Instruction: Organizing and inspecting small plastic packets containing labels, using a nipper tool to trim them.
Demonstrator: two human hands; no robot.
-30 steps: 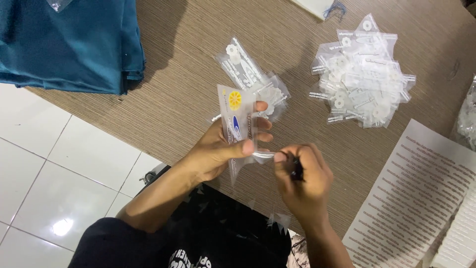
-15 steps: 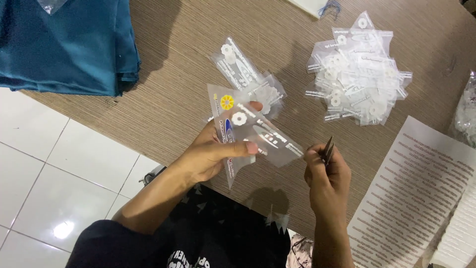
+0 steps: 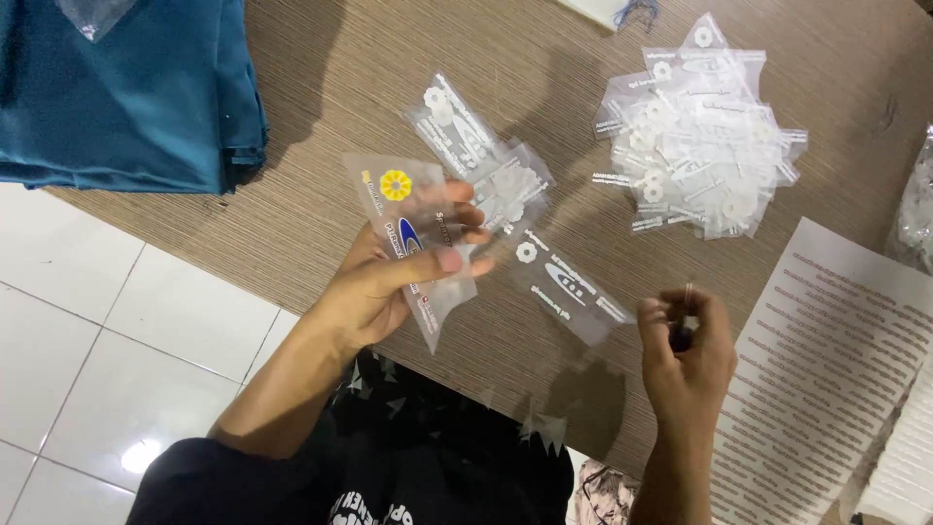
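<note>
My left hand (image 3: 384, 287) holds a small stack of clear plastic packets (image 3: 413, 238) printed with a yellow flower and a blue oval, thumb pressed across the front. My right hand (image 3: 685, 350) is closed to the right of it, above the table's near edge. It pinches the end of a single clear packet with a white flower print (image 3: 569, 287), which hangs just above the brown table (image 3: 321, 68). A small dark object (image 3: 680, 335) is also gripped in that hand.
A few more clear packets (image 3: 481, 156) lie behind my left hand, and a large heap of them (image 3: 695, 136) sits at the back right. Folded blue cloth (image 3: 126, 87) covers the table's left end. Printed paper sheets (image 3: 826, 379) lie right. White tile floor (image 3: 97, 340) lies below.
My hands, joined at the stack a second ago, have parted. My right hand moved right, drawing one white-flower packet away from the stack in my left hand.
</note>
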